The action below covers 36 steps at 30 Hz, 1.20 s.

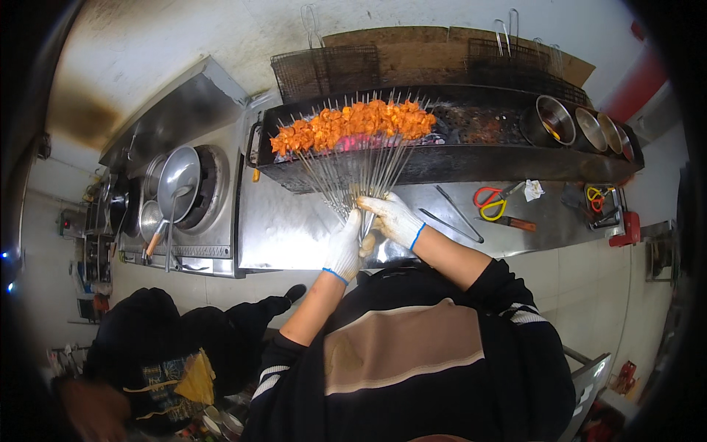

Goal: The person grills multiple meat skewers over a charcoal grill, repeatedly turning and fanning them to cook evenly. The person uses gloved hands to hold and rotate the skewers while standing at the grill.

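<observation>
Both my hands wear white knit gloves with blue cuffs. Together they grip the gathered handle ends of a bundle of metal skewers (362, 174). My left hand (341, 248) holds the bundle from the left, thumb up along it. From the right, my right hand (395, 218) closes over the skewers with its thumb across them. The skewers fan out away from me, and orange-coated chunks of meat (359, 124) are threaded on their far ends. That meat lies over the left part of a long black charcoal grill (342, 171), where coals glow pink beneath it.
Metal tongs (455, 215), red-and-yellow scissors (494, 201), a knife (511, 222) and a crumpled tissue (533, 190) lie on the steel counter (276, 221). Metal bowls (555, 119) stand at the grill's right end. Left is a stove with a wok (179, 174). Another person (182, 342) is at lower left.
</observation>
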### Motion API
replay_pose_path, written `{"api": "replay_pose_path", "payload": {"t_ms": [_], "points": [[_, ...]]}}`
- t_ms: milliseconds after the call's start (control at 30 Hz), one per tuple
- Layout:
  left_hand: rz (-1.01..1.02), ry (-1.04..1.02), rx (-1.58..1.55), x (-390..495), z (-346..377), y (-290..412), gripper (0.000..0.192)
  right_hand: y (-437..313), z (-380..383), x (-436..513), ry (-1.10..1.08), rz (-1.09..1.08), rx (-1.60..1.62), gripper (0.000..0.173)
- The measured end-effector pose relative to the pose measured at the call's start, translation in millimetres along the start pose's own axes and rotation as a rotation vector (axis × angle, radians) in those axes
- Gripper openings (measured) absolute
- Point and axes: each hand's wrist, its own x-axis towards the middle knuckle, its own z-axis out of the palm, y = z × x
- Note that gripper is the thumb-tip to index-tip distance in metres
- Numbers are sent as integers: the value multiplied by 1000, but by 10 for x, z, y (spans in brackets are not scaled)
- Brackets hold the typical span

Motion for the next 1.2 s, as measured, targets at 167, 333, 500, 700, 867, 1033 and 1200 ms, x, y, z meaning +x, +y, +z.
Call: {"api": "replay_pose_path", "payload": {"t_ms": [167, 333, 500, 700, 867, 1033, 1200], "points": [[-36, -34, -20, 2, -39, -40, 32, 14, -82, -34, -36, 55, -4, 25], [-40, -97, -70, 13, -56, -58, 31, 21, -143, -27, -37, 73, -25, 19], [-65, -61, -37, -8, -40, -47, 29, 33, -119, -58, -34, 56, -25, 24], [-46, -9, 1, -5, -22, -45, 24, 23, -95, -92, -2, -2, -89, 32], [-76, -6, 1, 5, -47, -58, 28, -22, -85, -141, 41, -18, -173, 36], [-93, -11, -2, 12, -80, -83, 26, -124, -101, -185, 258, -305, -333, 30], [-78, -1, 39, 25, -71, -91, 21, -221, -139, -138, 376, -228, -524, 28]]}}
